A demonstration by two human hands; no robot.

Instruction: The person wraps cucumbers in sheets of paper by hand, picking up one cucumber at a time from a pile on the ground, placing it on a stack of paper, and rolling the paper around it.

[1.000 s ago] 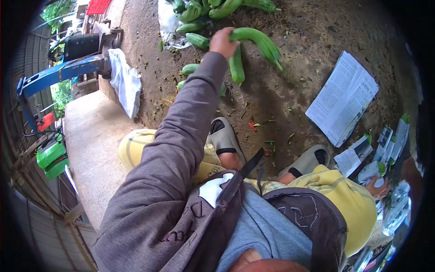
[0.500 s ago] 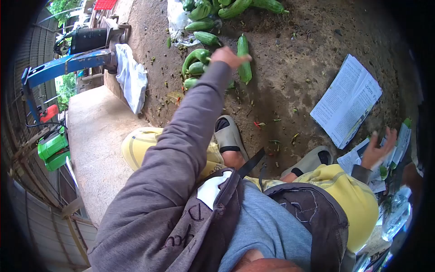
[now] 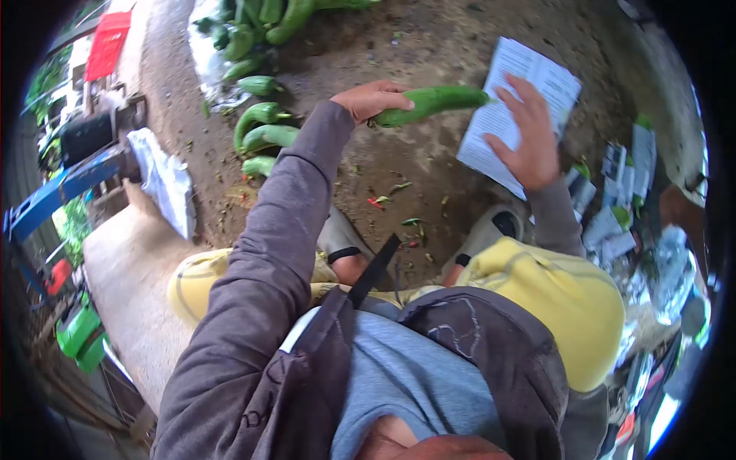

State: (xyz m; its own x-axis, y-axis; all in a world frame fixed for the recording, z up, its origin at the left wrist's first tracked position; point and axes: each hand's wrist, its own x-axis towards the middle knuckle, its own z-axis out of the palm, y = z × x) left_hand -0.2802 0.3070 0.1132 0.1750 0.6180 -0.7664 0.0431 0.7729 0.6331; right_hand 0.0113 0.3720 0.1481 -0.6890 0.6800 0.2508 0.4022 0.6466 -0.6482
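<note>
My left hand [image 3: 374, 102] is wrapped round one end of a long green gourd [image 3: 441, 102], held above the dirt floor. The gourd lies nearly level, its stem end pointing right. Close to that end is my right hand [image 3: 529, 138], fingers spread, with nothing in it; whether a fingertip touches the stem I cannot tell. Beneath my right hand lies a stack of printed paper sheets [image 3: 479, 146], partly covered by it. Left of my left hand, several green gourds [image 3: 268, 136] rest on the ground, some on a clear plastic sheet [image 3: 205, 57].
Paper-wrapped bundles [image 3: 642, 161] and a clear plastic bag [image 3: 671, 268] are at the right. A white bag [image 3: 165, 180], a blue metal frame [image 3: 65, 188] and a red crate [image 3: 109, 46] stand left. Small peppers [image 3: 376, 202] and debris lie near my slippered feet.
My left hand has picked up the single gourd from the floor and brought it rightward. My right hand has moved up from beside the wrapped bundles to the gourd's far end. The view has shifted.
</note>
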